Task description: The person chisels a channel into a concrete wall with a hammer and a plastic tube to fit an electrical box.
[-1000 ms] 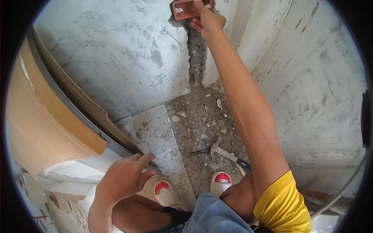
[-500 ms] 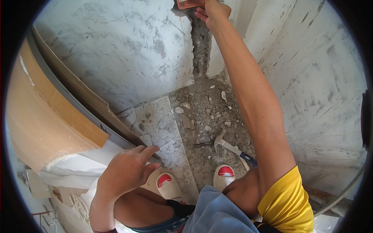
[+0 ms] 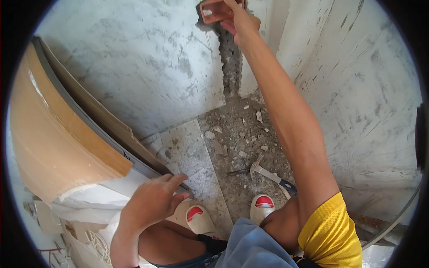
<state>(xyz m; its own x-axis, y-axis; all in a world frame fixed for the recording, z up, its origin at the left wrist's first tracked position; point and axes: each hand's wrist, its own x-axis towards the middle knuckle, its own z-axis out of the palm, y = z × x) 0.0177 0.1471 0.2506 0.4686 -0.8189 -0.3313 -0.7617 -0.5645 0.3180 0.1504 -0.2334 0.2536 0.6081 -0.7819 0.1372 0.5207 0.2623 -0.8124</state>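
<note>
At the left, wooden boards lean against the plastered wall. Your left hand hangs loosely open near their lower edge, fingers half curled, gripping nothing. Further right, a hammer lies on the rubble-strewn floor, just ahead of your slippers. Your right hand reaches up and grips the orange box at the top of the chiselled wall channel. The box lies just left of that hand, long axis roughly level. Its upper edge is cut off, so how deep it sits is unclear.
</note>
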